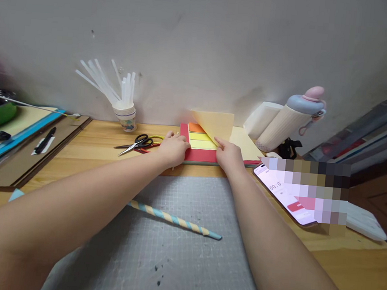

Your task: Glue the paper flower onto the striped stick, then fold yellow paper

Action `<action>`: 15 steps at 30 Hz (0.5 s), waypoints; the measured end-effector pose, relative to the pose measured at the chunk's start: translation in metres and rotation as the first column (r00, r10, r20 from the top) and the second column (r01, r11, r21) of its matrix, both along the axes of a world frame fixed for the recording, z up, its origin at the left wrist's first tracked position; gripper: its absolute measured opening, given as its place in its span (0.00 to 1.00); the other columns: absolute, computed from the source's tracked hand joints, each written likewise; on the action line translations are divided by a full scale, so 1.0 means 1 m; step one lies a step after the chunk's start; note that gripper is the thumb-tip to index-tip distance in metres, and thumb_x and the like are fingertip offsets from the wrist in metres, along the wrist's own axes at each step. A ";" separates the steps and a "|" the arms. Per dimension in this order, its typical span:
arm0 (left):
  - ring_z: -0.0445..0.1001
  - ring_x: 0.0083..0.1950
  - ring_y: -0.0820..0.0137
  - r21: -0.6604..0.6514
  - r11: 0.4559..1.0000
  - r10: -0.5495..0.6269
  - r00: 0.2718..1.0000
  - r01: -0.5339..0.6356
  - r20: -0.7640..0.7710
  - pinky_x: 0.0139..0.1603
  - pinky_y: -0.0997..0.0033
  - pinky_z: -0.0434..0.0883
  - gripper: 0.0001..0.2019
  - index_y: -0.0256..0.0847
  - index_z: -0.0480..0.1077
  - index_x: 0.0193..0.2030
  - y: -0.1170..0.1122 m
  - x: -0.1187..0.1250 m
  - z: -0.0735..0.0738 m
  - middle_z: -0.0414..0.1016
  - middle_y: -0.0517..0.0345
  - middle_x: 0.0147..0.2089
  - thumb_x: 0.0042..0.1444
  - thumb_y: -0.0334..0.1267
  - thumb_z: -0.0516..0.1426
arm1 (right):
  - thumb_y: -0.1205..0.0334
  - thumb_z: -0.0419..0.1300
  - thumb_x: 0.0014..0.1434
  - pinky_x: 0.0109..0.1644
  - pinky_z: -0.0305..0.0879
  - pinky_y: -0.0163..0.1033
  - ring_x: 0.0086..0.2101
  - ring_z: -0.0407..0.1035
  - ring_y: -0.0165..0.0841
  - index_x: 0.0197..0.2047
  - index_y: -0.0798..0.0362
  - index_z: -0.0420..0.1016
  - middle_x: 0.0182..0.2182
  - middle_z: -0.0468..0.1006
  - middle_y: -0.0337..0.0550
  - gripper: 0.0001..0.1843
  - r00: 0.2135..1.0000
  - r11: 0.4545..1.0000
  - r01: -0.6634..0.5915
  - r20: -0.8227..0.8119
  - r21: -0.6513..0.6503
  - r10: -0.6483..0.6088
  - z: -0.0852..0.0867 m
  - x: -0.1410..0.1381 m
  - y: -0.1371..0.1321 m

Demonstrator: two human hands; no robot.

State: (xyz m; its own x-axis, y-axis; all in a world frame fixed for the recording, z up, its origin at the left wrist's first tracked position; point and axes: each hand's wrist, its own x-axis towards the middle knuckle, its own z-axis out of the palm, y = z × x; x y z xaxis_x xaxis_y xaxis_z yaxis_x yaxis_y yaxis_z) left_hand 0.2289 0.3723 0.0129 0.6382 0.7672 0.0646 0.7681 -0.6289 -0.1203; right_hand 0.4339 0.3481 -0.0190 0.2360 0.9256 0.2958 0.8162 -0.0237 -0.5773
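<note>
A stack of coloured paper sheets [201, 154] lies at the far edge of the grey cutting mat [177, 252], with red, orange and yellow layers showing. My left hand [174, 149] rests on the stack's left side, fingers curled down on it. My right hand [228, 156] pinches the corner of a pale yellow sheet [215, 125] and holds it lifted and folded back. A rolled paper stick [173, 219] striped blue and yellow lies across the mat between my forearms.
Black-handled scissors [137, 143] lie left of the stack. A cup of glue sticks [125, 112] stands by the wall. Clipboards and boards [27, 148] sit at left, a phone [285, 196] and a water bottle [292, 120] at right.
</note>
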 end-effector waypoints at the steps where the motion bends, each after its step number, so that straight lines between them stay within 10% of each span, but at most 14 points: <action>1: 0.69 0.51 0.64 -0.004 1.000 -0.007 1.000 0.007 0.001 0.54 0.51 0.65 0.14 0.38 0.68 0.48 0.000 0.000 0.001 0.70 0.52 0.51 0.59 0.43 0.54 | 0.69 0.52 0.55 0.53 0.66 0.43 0.47 0.71 0.40 0.53 0.49 0.74 0.46 0.78 0.44 0.23 1.000 1.000 0.002 -0.001 -0.003 -0.002 0.000 0.000 0.000; 15: 0.69 0.53 0.63 -0.076 0.995 -0.054 0.998 0.057 0.041 0.56 0.50 0.64 0.12 0.37 0.69 0.46 0.002 0.002 0.004 0.71 0.52 0.50 0.59 0.42 0.55 | 0.70 0.51 0.52 0.55 0.64 0.41 0.49 0.71 0.39 0.54 0.51 0.73 0.47 0.78 0.44 0.26 1.000 1.000 0.007 -0.012 -0.026 -0.008 0.004 -0.003 -0.004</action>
